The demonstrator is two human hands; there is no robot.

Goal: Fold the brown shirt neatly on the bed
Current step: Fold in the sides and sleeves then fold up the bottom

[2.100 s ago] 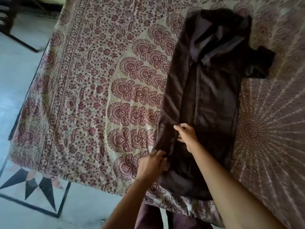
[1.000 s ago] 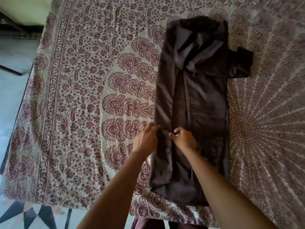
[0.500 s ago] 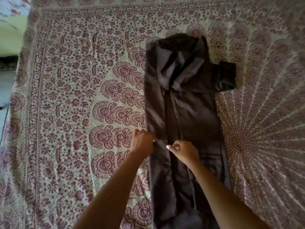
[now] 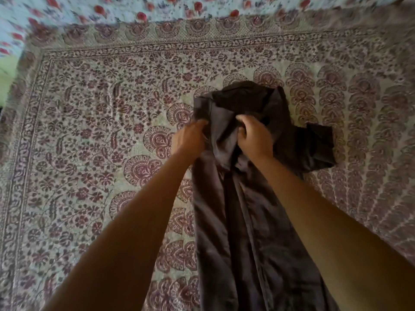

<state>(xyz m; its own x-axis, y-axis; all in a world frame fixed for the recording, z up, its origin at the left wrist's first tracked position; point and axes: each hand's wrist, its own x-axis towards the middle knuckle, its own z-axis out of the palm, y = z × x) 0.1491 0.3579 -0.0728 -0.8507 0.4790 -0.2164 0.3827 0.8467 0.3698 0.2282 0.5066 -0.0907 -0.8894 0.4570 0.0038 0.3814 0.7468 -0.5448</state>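
Shirt [image 4: 242, 221] lies lengthwise on the bed [image 4: 89, 135], collar [image 4: 242, 93] at the far end, hem running out of view toward the person. The left side looks turned in over the body. One short sleeve [image 4: 318, 144] sticks out flat to the right, not yet folded. Left hand [image 4: 190, 138] is at the shirt's left shoulder edge, fingers curled onto the fold there; it appears to pinch the edge, though the fingertips are partly hidden in cloth. Right hand [image 4: 254, 139] sits just below the collar, fingers curled round a bunched ridge of fabric. The hands are near each other with a raised pleat between them. Cloth judged light, thin and limp, with a slight sheen, so likely a bit slippery and slow to hold a crease. It will sag wherever it is unsupported. Best hold: pinch at seams, shoulder and hem corners, both hands spread along one edge, then lay over and smooth flat with the palm. Bunching at the collar needs flattening first.
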